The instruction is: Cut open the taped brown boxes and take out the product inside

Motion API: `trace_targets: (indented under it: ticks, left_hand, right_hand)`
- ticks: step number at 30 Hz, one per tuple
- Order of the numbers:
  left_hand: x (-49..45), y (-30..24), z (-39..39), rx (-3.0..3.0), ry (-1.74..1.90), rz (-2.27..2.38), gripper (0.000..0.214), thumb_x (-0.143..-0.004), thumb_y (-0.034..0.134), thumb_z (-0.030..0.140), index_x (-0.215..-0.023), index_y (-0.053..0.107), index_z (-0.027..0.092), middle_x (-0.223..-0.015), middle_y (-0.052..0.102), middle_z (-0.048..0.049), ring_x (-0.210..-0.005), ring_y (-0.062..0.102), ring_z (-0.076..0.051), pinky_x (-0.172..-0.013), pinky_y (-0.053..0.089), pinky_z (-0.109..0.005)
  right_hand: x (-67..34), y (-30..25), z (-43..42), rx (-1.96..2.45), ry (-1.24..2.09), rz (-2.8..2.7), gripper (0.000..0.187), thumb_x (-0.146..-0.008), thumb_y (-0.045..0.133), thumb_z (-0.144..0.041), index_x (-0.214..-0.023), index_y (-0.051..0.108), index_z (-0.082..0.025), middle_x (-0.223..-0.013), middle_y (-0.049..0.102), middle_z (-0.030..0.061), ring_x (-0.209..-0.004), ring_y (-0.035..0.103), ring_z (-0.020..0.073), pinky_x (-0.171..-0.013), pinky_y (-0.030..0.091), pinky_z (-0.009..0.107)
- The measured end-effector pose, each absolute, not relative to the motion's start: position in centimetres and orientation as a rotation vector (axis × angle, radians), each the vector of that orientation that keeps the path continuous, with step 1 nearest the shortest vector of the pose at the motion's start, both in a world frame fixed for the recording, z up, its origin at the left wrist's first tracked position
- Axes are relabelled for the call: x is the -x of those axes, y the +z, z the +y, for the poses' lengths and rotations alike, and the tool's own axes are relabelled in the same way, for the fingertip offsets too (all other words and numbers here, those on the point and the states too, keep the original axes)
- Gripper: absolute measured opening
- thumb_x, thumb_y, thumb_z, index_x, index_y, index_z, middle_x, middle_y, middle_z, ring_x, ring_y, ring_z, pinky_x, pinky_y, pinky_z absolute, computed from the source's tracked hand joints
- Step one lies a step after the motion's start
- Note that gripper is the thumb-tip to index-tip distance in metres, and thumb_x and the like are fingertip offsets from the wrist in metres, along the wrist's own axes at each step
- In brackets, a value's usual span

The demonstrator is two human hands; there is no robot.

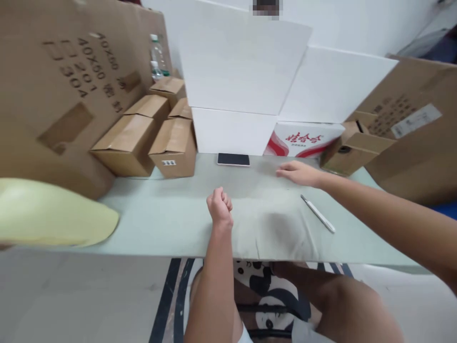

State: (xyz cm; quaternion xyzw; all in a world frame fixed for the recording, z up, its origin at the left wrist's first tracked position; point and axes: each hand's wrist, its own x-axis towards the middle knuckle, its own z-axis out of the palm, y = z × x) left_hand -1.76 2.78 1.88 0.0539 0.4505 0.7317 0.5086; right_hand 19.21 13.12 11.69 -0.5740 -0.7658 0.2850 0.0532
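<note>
My left hand (219, 207) is closed in a fist above the middle of the pale green tabletop (160, 219). Its curled fingers hide whatever may be inside. Farther right, my right hand (298, 172) reaches over the table with its fingers stretched out and nothing visible in them. Nearest to it, on the right, lies a slim white pen-like tool (317, 214) with a dark narrow tip, set at a slant. A dark-screened phone (233, 159) lies flat at the back, against the white panels.
Small brown cartons (173, 147) stand at the back left, with plastic bottles (157, 52) behind them. White panels (235, 128) and a red-and-white box (303, 139) line the back. An open carton (348, 147) stands right; a yellow-green rounded object (53, 212) juts in at left.
</note>
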Motion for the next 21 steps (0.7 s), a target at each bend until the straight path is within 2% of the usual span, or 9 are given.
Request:
trace_targets:
  ticks: [5,8,9,11,13,15,16,19,21]
  left_hand:
    - [4.5,2.2,1.7,0.046,1.875,1.053,0.043,-0.077,0.056,0.026,-0.055,0.019,0.024,-0.045,0.012,0.0124,-0.036,0.011,-0.003,-0.037,0.009,-0.018]
    - [6.1,2.4,1.1,0.099,1.89,1.031,0.042,-0.079,0.053,0.023,-0.055,0.019,0.024,-0.045,0.012,0.0123,-0.036,0.01,-0.003,-0.037,0.008,-0.018]
    - [6.5,2.5,1.0,0.106,1.89,1.024,0.042,-0.08,0.052,0.022,-0.055,0.019,0.024,-0.045,0.012,0.0121,-0.036,0.01,-0.003,-0.037,0.008,-0.018]
    - [7.1,2.5,0.6,0.117,1.888,1.011,0.042,-0.081,0.05,0.021,-0.054,0.019,0.024,-0.045,0.012,0.0118,-0.036,0.01,-0.003,-0.037,0.008,-0.019]
    - [7.6,2.5,0.4,0.135,1.879,1.002,0.043,-0.082,0.051,0.021,-0.054,0.018,0.024,-0.045,0.012,0.0115,-0.037,0.01,-0.003,-0.037,0.009,-0.019]
    - [8.0,2.5,0.1,0.146,1.869,0.995,0.044,-0.083,0.052,0.022,-0.055,0.018,0.024,-0.045,0.012,0.0113,-0.037,0.011,-0.003,-0.037,0.01,-0.019]
    - [8.2,2.5,0.1,0.147,1.864,0.992,0.044,-0.083,0.053,0.023,-0.055,0.018,0.024,-0.045,0.013,0.0112,-0.037,0.011,-0.003,-0.037,0.01,-0.019]
    - [8.6,2.4,0.0,0.141,1.859,0.99,0.046,-0.083,0.054,0.024,-0.055,0.018,0.024,-0.045,0.012,0.0111,-0.038,0.01,-0.003,-0.038,0.01,-0.02]
    - [8.6,2.4,0.0,0.141,1.857,0.988,0.045,-0.083,0.054,0.024,-0.055,0.018,0.023,-0.045,0.012,0.0109,-0.038,0.01,-0.003,-0.038,0.01,-0.02]
  right_hand:
    - [-7.0,10.0,12.8,1.298,0.675,-2.795,0.018,-0.09,0.054,-0.03,-0.087,0.07,-0.022,-0.07,0.064,0.0011,-0.072,0.059,0.0188,-0.07,0.043,0.03]
    - [-0.7,8.4,13.4,1.108,0.512,-2.845,0.028,-0.089,0.055,-0.025,-0.113,0.07,-0.022,-0.102,0.071,0.0093,-0.097,0.066,0.0251,-0.088,0.05,0.037]
    - [1.1,7.9,13.9,1.074,0.457,-2.828,0.034,-0.089,0.056,-0.024,-0.121,0.068,-0.022,-0.12,0.068,0.0132,-0.111,0.064,0.0284,-0.097,0.049,0.041]
    - [3.9,7.1,15.1,1.056,0.365,-2.774,0.043,-0.087,0.057,-0.021,-0.13,0.064,-0.022,-0.151,0.049,0.0175,-0.137,0.05,0.0363,-0.111,0.044,0.051]
    - [5.8,6.5,16.7,1.104,0.346,-2.696,0.046,-0.085,0.06,-0.02,-0.13,0.063,-0.022,-0.166,0.03,0.0157,-0.151,0.032,0.0419,-0.119,0.036,0.059]
    - [7.1,5.9,18.3,1.179,0.404,-2.613,0.043,-0.083,0.062,-0.021,-0.126,0.064,-0.019,-0.169,0.023,0.0166,-0.155,0.026,0.044,-0.123,0.032,0.062]
    - [7.5,5.7,18.9,1.209,0.447,-2.577,0.043,-0.082,0.062,-0.023,-0.125,0.064,-0.017,-0.168,0.026,0.0192,-0.155,0.028,0.0437,-0.124,0.032,0.061]
    - [8.3,5.1,19.8,1.227,0.549,-2.513,0.049,-0.09,0.051,-0.031,-0.136,0.055,-0.013,-0.157,0.043,0.0247,-0.146,0.044,0.0374,-0.121,0.038,0.056]
    - [8.8,5.0,19.4,1.169,0.593,-2.463,0.056,-0.097,0.037,-0.037,-0.149,0.042,-0.015,-0.155,0.049,0.0211,-0.144,0.048,0.031,-0.121,0.04,0.052]
